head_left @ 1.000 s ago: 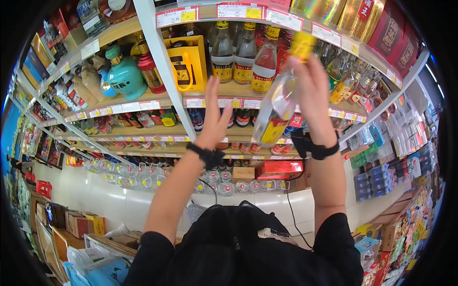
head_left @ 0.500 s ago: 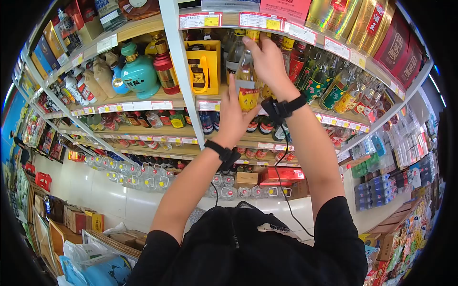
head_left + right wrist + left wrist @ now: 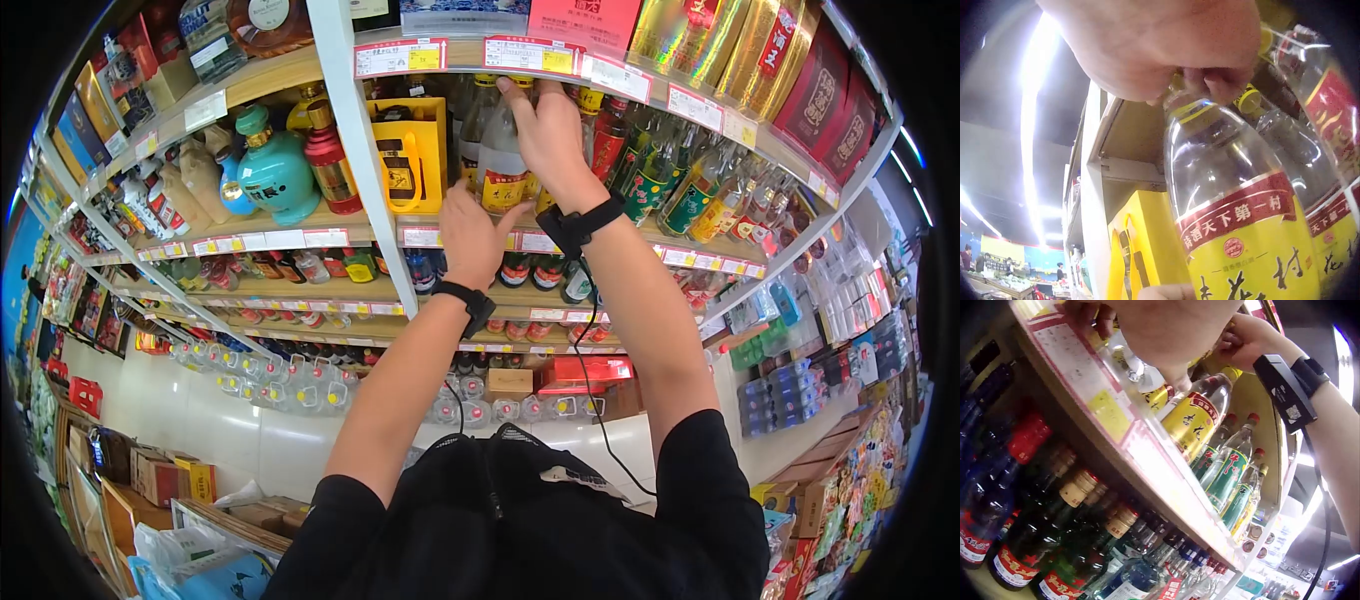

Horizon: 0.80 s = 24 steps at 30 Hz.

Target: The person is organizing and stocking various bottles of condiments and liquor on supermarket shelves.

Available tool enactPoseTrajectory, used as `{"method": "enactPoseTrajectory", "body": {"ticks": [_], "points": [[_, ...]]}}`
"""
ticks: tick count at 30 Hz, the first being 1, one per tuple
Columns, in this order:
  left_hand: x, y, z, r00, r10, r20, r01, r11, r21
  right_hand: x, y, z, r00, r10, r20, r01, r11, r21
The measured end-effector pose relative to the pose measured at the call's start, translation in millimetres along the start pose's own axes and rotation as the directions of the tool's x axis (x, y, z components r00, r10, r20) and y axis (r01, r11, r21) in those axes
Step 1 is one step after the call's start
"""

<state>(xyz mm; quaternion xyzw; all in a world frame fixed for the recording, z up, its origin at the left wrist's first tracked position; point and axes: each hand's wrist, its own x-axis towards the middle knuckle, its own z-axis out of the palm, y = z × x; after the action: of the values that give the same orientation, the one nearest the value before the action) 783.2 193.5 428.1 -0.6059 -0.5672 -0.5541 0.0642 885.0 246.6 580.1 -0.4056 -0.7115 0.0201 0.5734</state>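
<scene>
A clear bottle with a yellow and red label (image 3: 502, 185) stands about upright at the front of the middle shelf, among similar bottles. My right hand (image 3: 550, 135) holds it at the neck from above; in the right wrist view the curled fingers of that hand (image 3: 1166, 44) cover the cap of the bottle (image 3: 1241, 250). My left hand (image 3: 474, 238) is low at the bottle's front with its thumb spread to the side, and one of its fingers shows beside the label in the right wrist view. The left wrist view has my left hand (image 3: 1169, 331) at the shelf edge.
A yellow gift bag (image 3: 425, 150) stands left of the bottles, beside a white upright post (image 3: 372, 150). Green-labelled bottles (image 3: 655, 180) fill the shelf to the right. The shelf above, with price tags (image 3: 530, 55), hangs close over my right hand.
The bottle was tilted in my right hand in front of the shelves; it has moved left and in among the shelf's bottles. My left hand has come up to the bottle's lower part.
</scene>
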Motion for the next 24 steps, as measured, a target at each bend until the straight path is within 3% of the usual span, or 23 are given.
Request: {"method": "enactPoseTrajectory", "body": {"ticks": [1, 4, 9, 14, 17, 21, 24], "points": [[-5, -8, 2, 0.995, 0.098, -0.013, -0.098, 0.995, 0.009, -1, 1, 0, 1.000, -0.021, -0.017, 0.021, 1.000, 0.000], [-13, -22, 0, 0.984, 0.158, 0.082, -0.163, 0.984, 0.065, -1, 7, 5, 0.997, -0.065, -0.052, 0.067, 0.997, 0.030], [-11, -33, -1, 0.981, 0.194, 0.020, -0.191, 0.976, -0.107, -2, 6, 3, 1.000, -0.012, -0.019, 0.014, 0.994, 0.110], [-10, -35, -4, 0.984, 0.170, 0.046, -0.158, 0.967, -0.200, -7, 15, 17, 0.983, -0.157, -0.095, 0.160, 0.987, 0.028], [-9, -30, -5, 0.983, 0.184, 0.006, -0.179, 0.964, -0.197, -10, 13, 10, 0.998, -0.061, -0.028, 0.061, 0.998, 0.021], [-6, -32, -9, 0.985, 0.166, 0.041, -0.155, 0.967, -0.205, -12, 5, 6, 0.996, -0.085, -0.025, 0.086, 0.996, 0.028], [-6, -33, -11, 0.983, 0.172, 0.068, -0.157, 0.969, -0.189, -17, 0, 1, 0.999, 0.019, 0.038, -0.022, 0.996, 0.088]]}}
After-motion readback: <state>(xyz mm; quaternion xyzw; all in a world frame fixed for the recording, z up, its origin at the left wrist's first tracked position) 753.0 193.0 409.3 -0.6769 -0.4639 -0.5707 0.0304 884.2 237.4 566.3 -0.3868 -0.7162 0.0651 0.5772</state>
